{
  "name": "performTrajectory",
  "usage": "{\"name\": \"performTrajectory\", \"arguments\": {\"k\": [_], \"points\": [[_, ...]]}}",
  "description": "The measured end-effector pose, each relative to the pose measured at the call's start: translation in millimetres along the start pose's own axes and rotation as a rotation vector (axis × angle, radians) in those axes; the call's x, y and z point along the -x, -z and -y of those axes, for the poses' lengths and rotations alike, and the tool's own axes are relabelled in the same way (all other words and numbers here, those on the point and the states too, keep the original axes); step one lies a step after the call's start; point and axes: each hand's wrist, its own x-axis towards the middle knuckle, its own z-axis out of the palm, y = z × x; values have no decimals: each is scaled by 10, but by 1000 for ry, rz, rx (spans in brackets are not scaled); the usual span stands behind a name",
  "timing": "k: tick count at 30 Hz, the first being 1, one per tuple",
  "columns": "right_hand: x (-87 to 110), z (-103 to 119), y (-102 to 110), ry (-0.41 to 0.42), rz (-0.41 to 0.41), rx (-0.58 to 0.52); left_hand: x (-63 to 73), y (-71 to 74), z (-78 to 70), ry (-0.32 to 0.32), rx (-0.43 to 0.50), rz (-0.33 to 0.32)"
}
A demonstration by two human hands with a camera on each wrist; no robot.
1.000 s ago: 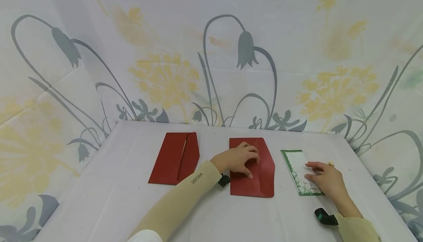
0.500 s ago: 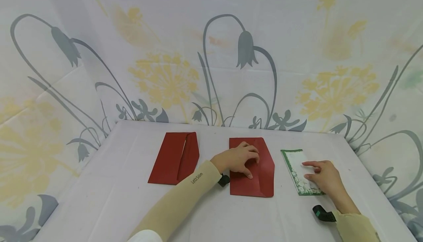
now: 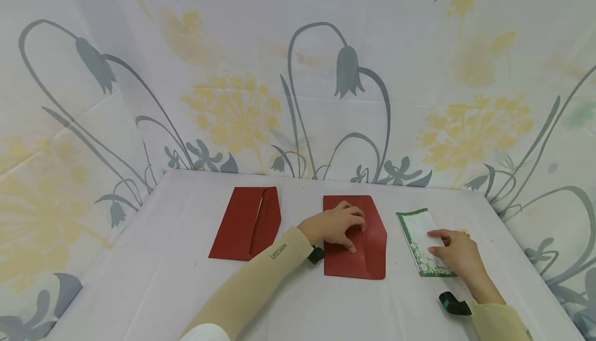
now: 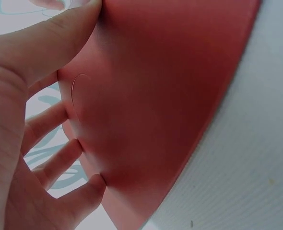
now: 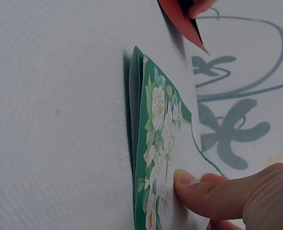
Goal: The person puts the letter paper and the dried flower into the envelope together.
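My left hand (image 3: 337,224) lies over the middle red envelope (image 3: 335,266), its spread fingertips touching the paper; in the left wrist view the thumb and other fingers (image 4: 91,189) press on the envelope's face. My right hand (image 3: 461,255) is at the folded card (image 3: 419,227), which has a green border and white flowers. In the right wrist view its thumb (image 5: 192,191) sits on the card's printed face, with the other fingers partly hidden behind it. The card's far edge bows upward and its two layers stand slightly apart at one side.
A second red envelope (image 3: 237,222), its flap partly raised, lies at the left of the white table (image 3: 158,279). A floral curtain (image 3: 233,46) hangs behind the table. A small yellowish thing (image 3: 465,232) shows just beyond the right hand.
My right hand has shifted slightly left over the card, and the card's far right corner has risen a little. The left hand and both envelopes have stayed in place.
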Motion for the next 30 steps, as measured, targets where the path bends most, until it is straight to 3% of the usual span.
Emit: {"name": "performTrajectory", "arguments": {"k": [14, 22, 30], "points": [[44, -89, 0, -10, -52, -5, 10, 10, -29, -8, -10, 0], [92, -80, 47, -15, -107, -66, 14, 9, -19, -4, -8, -1], [91, -70, 72, -19, -79, -100, 25, 28, -26, 2, -3, -1]]}}
